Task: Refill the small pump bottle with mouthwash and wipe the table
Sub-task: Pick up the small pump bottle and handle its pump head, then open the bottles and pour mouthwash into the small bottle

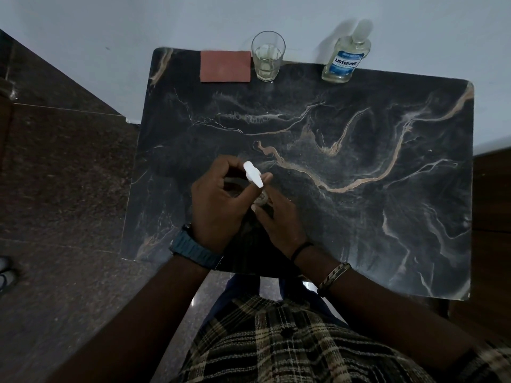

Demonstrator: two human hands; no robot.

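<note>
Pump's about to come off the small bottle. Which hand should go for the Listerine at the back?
Right, probably. The Listerine bottle stands at the table's far right edge, on the right hand's side. The left hand grips the white pump head and would have to cross over.

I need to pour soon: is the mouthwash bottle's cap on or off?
On. The mouthwash bottle stands upright at the table's far edge with its clear cap in place.

Clear drinking glass (268, 56), partly filled with pale liquid, stands upright at upper centre of frame. Dark speckled floor (63, 167) occupies frame left. Pale wall (166, 20) spans the top.
</note>
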